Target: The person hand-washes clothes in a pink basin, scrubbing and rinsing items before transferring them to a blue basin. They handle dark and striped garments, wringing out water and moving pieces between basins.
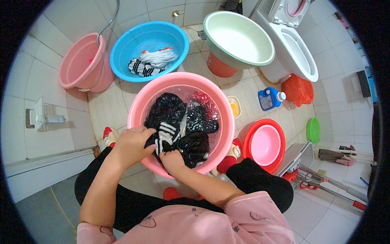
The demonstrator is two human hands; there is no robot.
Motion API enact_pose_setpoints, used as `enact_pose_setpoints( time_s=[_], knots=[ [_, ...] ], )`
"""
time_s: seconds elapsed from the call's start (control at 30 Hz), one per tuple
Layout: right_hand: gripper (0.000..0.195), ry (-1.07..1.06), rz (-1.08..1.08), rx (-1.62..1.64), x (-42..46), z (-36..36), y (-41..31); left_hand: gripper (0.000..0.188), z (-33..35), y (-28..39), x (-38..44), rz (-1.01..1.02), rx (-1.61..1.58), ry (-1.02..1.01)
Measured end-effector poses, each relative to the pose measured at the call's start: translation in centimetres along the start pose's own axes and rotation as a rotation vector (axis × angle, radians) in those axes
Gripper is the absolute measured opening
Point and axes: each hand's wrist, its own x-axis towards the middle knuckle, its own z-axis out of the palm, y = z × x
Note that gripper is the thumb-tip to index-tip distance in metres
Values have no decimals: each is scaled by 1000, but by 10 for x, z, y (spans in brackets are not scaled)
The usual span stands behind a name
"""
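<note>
A large pink plastic basin (134, 113) stands between my legs, with wet black clothes (167, 108) in soapy water. Red cloth (204, 102) lies at the basin's far right inside. My left hand (134, 141) rests at the basin's left near side, thumb and fingers apart on either side of a black garment part with white stripes (167, 131); whether it grips the fabric I cannot tell. At the near edge, my right hand (172, 161) has its fingers closed on the black garment, just below the stripes.
Beyond stand a pink bucket (68, 68), a blue basin (117, 58) with white and striped clothes, and a pale green basin (240, 36) on a red bucket. To the right are a toilet (297, 48), a blue detergent bottle (268, 99), a soap dish (234, 106), nested basins (265, 145) and a mop (332, 183).
</note>
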Motion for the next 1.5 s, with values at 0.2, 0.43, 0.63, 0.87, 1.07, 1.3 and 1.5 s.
enact_pose_setpoints(
  time_s=[0.2, 0.43, 0.63, 0.87, 1.07, 1.3, 1.5],
  knots=[
    [47, -274, 128, 258, -1, -25, 32, 44, -7, -11, 2, -72, -21, -6],
    [57, -140, 370, 536, 3, -136, 134, 45, -23, -12, -15, -129, -13, 40],
    [60, 57, 467, 491, 0, -124, 205, 44, -24, -24, -31, -129, 49, 163],
    [64, 26, 609, -124, 64, -90, 134, 44, -28, -25, -55, -137, -28, 154],
    [86, -177, -86, -214, 151, -30, 64, 41, -22, -24, -55, -153, -61, 40],
    [78, -196, 163, -151, 165, 5, 119, 40, -27, -35, -66, -145, -23, 61],
    [60, 22, 401, 26, 133, 25, 160, 42, -31, -36, -64, -166, -61, -21]
  ],
)
